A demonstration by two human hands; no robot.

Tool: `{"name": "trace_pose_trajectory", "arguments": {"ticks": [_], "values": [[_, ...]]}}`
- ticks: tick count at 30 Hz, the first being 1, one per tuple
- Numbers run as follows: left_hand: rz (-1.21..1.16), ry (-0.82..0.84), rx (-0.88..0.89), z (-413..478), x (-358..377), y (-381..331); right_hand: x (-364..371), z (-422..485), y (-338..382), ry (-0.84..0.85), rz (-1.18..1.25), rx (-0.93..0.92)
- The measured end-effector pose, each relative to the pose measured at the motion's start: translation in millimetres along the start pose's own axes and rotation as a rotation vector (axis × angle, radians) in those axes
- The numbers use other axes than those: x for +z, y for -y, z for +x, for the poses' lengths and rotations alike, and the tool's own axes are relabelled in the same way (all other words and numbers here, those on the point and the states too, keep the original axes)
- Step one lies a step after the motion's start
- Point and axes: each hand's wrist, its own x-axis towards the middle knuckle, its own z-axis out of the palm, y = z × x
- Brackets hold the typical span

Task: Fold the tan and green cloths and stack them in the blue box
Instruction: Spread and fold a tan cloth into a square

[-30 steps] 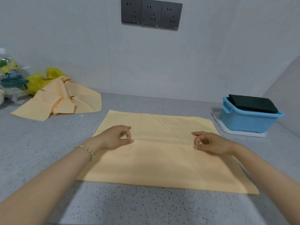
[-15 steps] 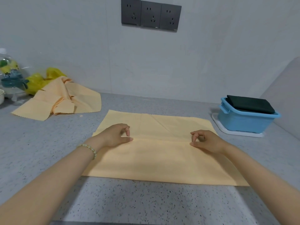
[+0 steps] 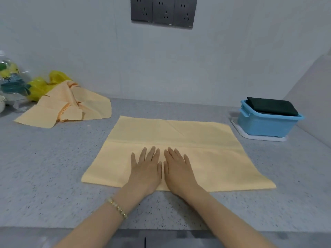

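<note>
So, biggest first: a grey speckled worktop (image 3: 53, 167) is seen running up to a plain pale wall (image 3: 232, 59). One tan cloth (image 3: 206, 158) is spread flat in the middle of the worktop, near the front edge. A straight line is seen across it from side to side, just past the fingertips; whether that's a folded edge or only a crease can't be told.

A loose heap of more tan cloths (image 3: 71, 108) is dumped at the back left, well apart from the spread one. Over on the right, the blue box (image 3: 265, 126) is parked on a white tray (image 3: 259, 138), close to the wall corner. A folded dark green cloth (image 3: 272, 106) is already stacked in it and sticks up above the rim.

Both hands are laid palm-down on the near half of the spread cloth. The left hand (image 3: 146, 169) and right hand (image 3: 179, 169) are placed side by side, thumbs nearly touching. The grip is wide on both: fingers straight and flat, nothing pinched or held, only pressed onto the fabric.

Smaller stuff: three dark sockets (image 3: 163, 12) are set in the wall up top, a yellow bag (image 3: 44, 85) is tucked behind the heap, a glass jar (image 3: 10, 77) is seen at the far left, and a beaded bracelet (image 3: 117, 207) is worn on the left wrist.
</note>
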Motion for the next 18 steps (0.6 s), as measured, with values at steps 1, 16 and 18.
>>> {"name": "trace_pose_trajectory", "arguments": {"ticks": [1,16,18], "values": [[0.001,-0.012,-0.001,1,1,1,2,0,-2,-0.008,-0.012,0.000],[-0.018,-0.010,0.022,3,6,8,-64,-64,-192,0.049,-0.119,0.457],[-0.012,0.002,0.026,3,5,7,-68,-62,-187,0.075,-0.128,0.466]]}}
